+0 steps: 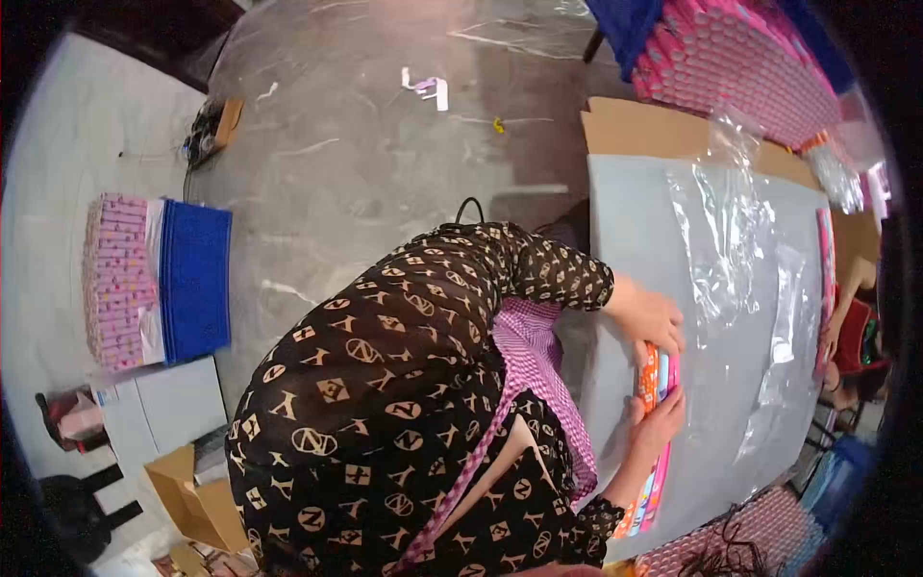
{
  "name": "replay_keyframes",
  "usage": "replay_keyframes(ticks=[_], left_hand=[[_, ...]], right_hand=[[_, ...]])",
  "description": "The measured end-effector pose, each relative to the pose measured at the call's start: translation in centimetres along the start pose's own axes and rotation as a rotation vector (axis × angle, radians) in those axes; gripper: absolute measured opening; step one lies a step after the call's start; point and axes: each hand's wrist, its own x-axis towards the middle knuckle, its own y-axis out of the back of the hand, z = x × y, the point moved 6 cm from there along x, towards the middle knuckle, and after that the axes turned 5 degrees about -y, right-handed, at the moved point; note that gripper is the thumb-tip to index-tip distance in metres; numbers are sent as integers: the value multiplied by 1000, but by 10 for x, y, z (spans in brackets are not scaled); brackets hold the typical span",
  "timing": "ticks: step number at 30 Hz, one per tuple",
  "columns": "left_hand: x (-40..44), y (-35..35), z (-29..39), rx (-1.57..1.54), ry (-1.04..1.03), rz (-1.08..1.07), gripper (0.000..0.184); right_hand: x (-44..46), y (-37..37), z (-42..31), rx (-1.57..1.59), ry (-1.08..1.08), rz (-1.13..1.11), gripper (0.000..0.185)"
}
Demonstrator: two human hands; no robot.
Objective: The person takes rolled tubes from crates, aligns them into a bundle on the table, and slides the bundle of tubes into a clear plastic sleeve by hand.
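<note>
Okay, left hand (648,313) has its fingers closed over the upper end of the orange, blue and pink strips (651,377), right hand (660,425) gripping them across lower down, thumb on one side, fingers on the other. Strips lie side by side along the near edge of the gray table (633,226), near the clear plastic (721,269) spread over it. Beyond the far edge, another person's arm (848,288); pink bundle (735,67) past the cardboard (654,128) end.

2 hands (649,313); at least 3 strips (648,377); 1 tabletop (711,452); 1 yellow scrap (498,125)
</note>
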Motion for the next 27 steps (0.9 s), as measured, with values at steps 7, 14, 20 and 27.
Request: replay_keyframes(ticks=[7, 14, 20, 27], left_hand=[[4, -19, 10, -31, 137, -64, 58], [13, -40, 6, -428, 219, 70, 70], [-7, -10, -31, -1178, 782, 388, 69], [24, -66, 15, -1189, 737, 219, 73]], right_hand=[[-11, -5, 3, -48, -4, -22, 84], [-37, 7, 12, 46, -171, -92, 82], [-58, 6, 25, -32, -171, 15, 90], [-63, 11, 29, -9, -110, 106, 90]])
